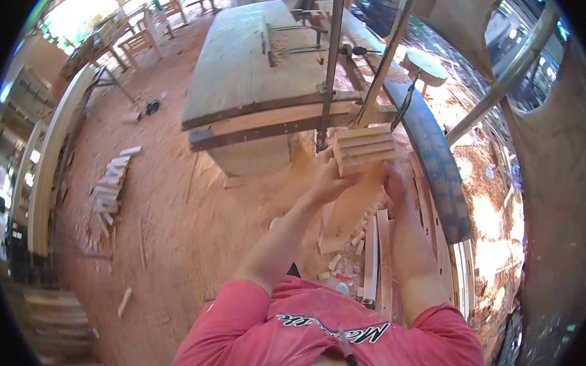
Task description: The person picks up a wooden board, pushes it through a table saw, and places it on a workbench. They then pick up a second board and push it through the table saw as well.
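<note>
A small stack of pale wooden blocks (365, 148), several pieces lying side by side, is gripped between my two hands at the near edge of the machine table. My left hand (334, 177) closes on the left end of the stack, its thumb pointing across the near side. At the right end, my right hand (394, 179) is wrapped against the wood, with most of its fingers hidden. Just beyond the stack stand upright dark metal bars (330, 72). The wooden machine table (239, 67) stretches away to the far left of them.
Cut wood pieces (111, 183) lie in a row on the sawdust-covered floor to the left. Long boards (56, 170) stand at the far left. Long strips (383, 260) lie below my right arm. A blue-grey beam (434, 150) and a round stool (423, 67) are to the right.
</note>
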A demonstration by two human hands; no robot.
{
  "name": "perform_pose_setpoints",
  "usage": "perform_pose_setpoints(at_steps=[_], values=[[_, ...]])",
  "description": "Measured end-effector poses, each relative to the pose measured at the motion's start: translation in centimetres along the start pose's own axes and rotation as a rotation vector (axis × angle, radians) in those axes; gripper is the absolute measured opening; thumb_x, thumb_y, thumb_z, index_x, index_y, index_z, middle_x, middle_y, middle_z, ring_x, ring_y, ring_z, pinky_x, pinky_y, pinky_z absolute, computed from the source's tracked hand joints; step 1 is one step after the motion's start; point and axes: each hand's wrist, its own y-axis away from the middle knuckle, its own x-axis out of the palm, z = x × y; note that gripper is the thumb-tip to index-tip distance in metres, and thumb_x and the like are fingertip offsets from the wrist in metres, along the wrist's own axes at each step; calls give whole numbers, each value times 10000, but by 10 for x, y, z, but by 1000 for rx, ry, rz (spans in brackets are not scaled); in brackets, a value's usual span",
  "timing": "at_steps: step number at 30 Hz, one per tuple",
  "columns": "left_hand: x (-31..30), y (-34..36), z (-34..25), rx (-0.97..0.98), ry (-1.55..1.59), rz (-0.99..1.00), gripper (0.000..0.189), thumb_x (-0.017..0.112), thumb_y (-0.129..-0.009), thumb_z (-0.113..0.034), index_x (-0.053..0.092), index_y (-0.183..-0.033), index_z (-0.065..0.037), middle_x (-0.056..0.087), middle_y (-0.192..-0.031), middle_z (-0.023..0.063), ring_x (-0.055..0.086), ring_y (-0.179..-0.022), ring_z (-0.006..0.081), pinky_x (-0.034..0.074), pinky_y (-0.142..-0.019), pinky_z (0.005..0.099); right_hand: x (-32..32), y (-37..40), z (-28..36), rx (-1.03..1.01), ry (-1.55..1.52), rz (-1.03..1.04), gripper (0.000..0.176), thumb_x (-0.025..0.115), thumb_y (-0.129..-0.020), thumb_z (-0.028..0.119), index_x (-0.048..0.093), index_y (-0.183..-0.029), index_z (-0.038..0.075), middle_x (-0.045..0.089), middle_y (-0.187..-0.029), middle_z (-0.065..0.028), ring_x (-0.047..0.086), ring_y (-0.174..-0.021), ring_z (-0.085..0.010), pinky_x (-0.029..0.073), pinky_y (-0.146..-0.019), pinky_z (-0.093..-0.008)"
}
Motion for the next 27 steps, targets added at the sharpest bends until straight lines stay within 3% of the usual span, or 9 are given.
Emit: perform_pose_setpoints(at_steps=[7,11,14,16,19,21,23,25,27], values=[[-37,-92,65,-56,-123,153,588,819,-783,-282,627,-1318,-132,422,-1432,178,307,-1384,375,296,-1180,423,7,-94,-16,81,-96,-230,589,483,-1045,451,447,-1477,52,533,-1460,-32,475,-1339,-181,342,-1125,-368],[-56,-115,79,-130,-82,181,603,811,-789,-313,617,-1333,-140,371,-1480,199,307,-1380,390,289,-1183,416,43,-118,-3,92,-98,-348,552,509,-1041,393,459,-1472,54,538,-1450,-46,462,-1349,-189,337,-1129,-357],[-61,-129,86,-273,-172,289,639,778,-821,-388,582,-1380,-148,250,-1568,245,231,-1448,421,232,-1205,484,68,-128,6,114,92,-437,520,525,-1032,313,464,-1472,44,532,-1453,-68,456,-1352,-206,333,-1133,-352],[-49,-126,73,-602,-539,158,690,737,-848,-470,541,-1424,-144,139,-1619,276,119,-1506,450,163,-1208,570,66,-130,-11,-51,416,-444,506,530,-1010,274,492,-1431,-6,548,-1420,-106,494,-1306,-224,346,-1125,-363],[-48,-107,69,-585,-440,118,734,710,-858,-524,512,-1444,-131,2,-1640,287,-19,-1524,470,94,-1191,645,73,-110,-18,-26,428,-515,490,557,-1003,250,500,-1412,-13,566,-1381,-118,505,-1291,-223,370,-1106,-368],[-48,-75,67,-413,-554,45,608,721,-881,-438,585,-1367,-100,341,-1541,284,299,-1457,423,291,-1147,560,80,-83,-28,-38,478,-491,423,588,-992,189,533,-1364,-3,593,-1298,-88,536,-1207,-182,419,-1028,-327],[-77,-44,57,-437,321,216,399,725,-906,-308,668,-1230,-82,660,-1183,188,611,-1151,285,479,-961,426,86,-47,-40,-128,411,-372,358,616,-971,136,566,-1305,18,607,-1172,-42,554,-1082,-138,442,-928,-278],[-82,6,70,-220,323,143,244,719,-918,-182,694,-1118,-44,698,-867,54,640,-858,136,514,-771,317,119,-8,-24,20,403,-346,334,643,-946,128,583,-1260,34,596,-1080,-8,542,-995,-109,435,-870,-255],[-96,21,62,-292,427,141,229,721,-919,-172,691,-1098,-33,697,-910,45,627,-889,112,517,-780,309,134,17,-31,-29,372,-311,378,681,-912,137,586,-1261,25,622,-1089,-9,566,-1002,-120,455,-886,-271]])
